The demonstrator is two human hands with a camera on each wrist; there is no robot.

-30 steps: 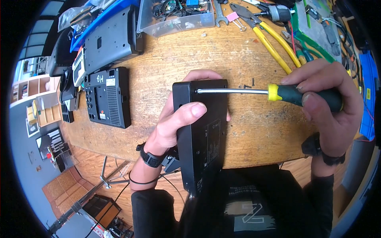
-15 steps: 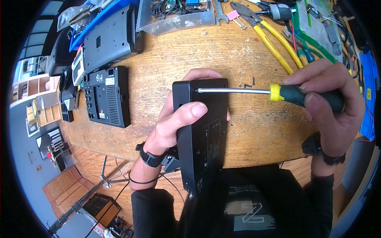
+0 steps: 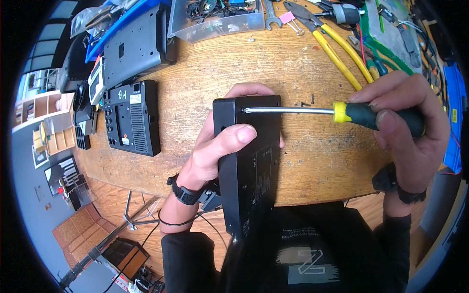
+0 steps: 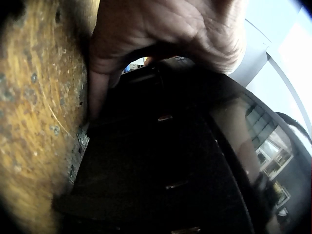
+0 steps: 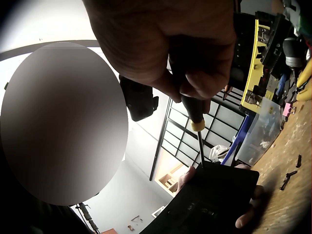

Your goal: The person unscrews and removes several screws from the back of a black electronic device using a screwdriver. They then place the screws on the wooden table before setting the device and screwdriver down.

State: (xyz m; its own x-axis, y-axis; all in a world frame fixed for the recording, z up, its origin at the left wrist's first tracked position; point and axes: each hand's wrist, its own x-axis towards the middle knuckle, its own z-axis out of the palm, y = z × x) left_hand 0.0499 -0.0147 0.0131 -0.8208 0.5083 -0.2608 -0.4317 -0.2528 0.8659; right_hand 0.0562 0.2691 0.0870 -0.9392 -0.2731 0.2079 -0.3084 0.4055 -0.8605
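A black box-shaped device stands on edge at the front of the table, its lower end near the person's shirt. The left hand grips its upper part, thumb on the near side and fingers wrapped behind; the left wrist view shows this hand over the dark casing. In the right hand is a screwdriver with a green and yellow handle, its tip in a hole near the device's top corner. The right wrist view shows the right hand around the handle and the shaft meeting the device.
Loose screws lie beyond the device. A second black unit is at the left, below a larger black panel. Farther back are a clear bin, a wrench, yellow-handled cutters and a green case.
The screwdriver and right hand have shifted very slightly to the right in the head view, and the right fingers sit a little differently on the handle. The left hand keeps its grip.
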